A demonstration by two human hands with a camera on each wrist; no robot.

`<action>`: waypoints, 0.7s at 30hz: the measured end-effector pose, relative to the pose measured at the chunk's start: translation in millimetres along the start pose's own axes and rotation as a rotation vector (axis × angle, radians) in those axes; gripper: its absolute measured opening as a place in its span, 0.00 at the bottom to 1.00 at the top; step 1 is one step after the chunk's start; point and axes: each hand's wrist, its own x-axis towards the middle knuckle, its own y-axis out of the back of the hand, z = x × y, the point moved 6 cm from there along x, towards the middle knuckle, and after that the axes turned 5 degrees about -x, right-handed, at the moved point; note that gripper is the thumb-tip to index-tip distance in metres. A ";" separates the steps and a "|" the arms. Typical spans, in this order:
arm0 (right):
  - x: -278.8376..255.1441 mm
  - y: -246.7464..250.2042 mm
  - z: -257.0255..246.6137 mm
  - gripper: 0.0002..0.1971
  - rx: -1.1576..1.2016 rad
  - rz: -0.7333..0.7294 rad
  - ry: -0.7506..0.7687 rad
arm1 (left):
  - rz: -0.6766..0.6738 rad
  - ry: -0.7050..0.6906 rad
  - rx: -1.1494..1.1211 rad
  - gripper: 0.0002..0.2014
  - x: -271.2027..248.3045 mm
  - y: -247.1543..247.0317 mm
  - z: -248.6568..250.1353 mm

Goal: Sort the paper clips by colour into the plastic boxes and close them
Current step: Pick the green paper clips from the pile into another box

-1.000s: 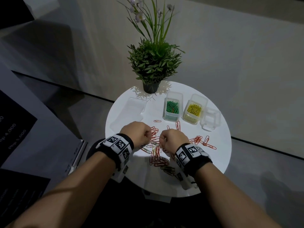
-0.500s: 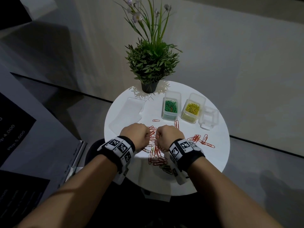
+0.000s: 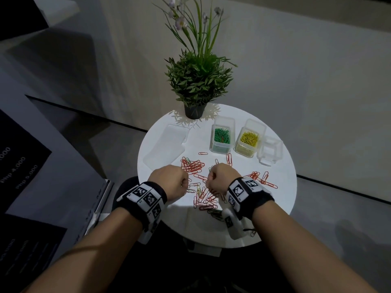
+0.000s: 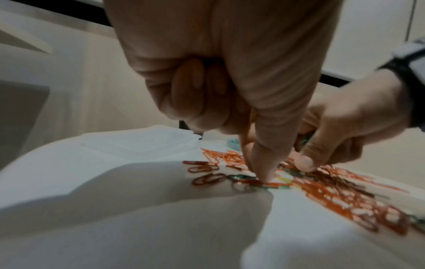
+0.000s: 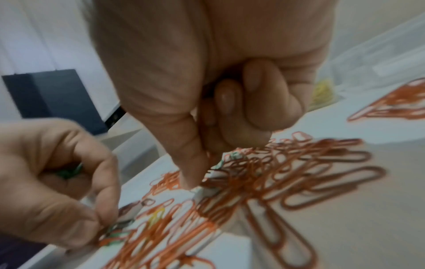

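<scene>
Left hand [image 3: 169,179] grip pinches green clips [image 5: 69,172].

Left hand [image 3: 169,180] and right hand [image 3: 221,178] drawn closer together over the loose red paper clips [image 3: 206,198], right hand shifted left, both lower toward the tabletop [image 3: 281,199]

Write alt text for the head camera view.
Two hands, left hand and right hand, work in a scatter of mostly red paper clips on a round white table. Behind stand a box of green clips, a box of yellow clips, an empty box and a potted plant.
</scene>
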 end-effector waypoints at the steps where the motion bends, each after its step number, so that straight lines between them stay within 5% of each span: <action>1: -4.0 1.0 6.1 0.03 0.062 -0.003 0.000 | 0.008 0.002 -0.017 0.05 0.0 1.3 -1.7; 10: -22.5 18.2 53.4 0.08 0.156 0.055 -0.042 | 0.042 0.046 0.043 0.06 9.3 3.0 -4.4; 16: -24.8 22.6 32.9 0.11 -0.109 0.126 -0.038 | -0.008 0.025 0.108 0.05 10.0 -4.5 -2.4; 21: -13.7 16.5 2.3 0.02 -0.193 0.182 -0.009 | 0.012 0.033 0.014 0.06 8.3 -0.9 -10.5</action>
